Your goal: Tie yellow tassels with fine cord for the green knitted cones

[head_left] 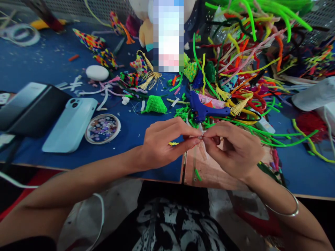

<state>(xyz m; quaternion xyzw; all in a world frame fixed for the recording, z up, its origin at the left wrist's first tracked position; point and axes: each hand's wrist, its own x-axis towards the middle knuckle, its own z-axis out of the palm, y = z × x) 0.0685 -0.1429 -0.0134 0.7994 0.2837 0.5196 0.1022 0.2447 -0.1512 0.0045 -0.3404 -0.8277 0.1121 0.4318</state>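
My left hand (169, 141) and my right hand (232, 150) meet fingertip to fingertip above the front edge of the table. Both are closed in a pinch around a tiny shiny piece (200, 137), too small to name and mostly covered by the fingers. Just behind them lies a blue glue gun (206, 111), its nozzle pointing toward my fingertips. Under my right hand is a wooden board (209, 170) with a short green pipe cleaner piece (198, 174) on it. A green fuzzy shape (156, 104) rests beyond my left hand.
To the left are a round dish of beads (103, 129), a light blue phone (70, 123), a dark box-like stand (34, 108) and a white oval object (97, 73). Tangled pipe cleaners (243, 59) heap up at the back right. Multicoloured fuzzy cones (90, 40) lie at the back.
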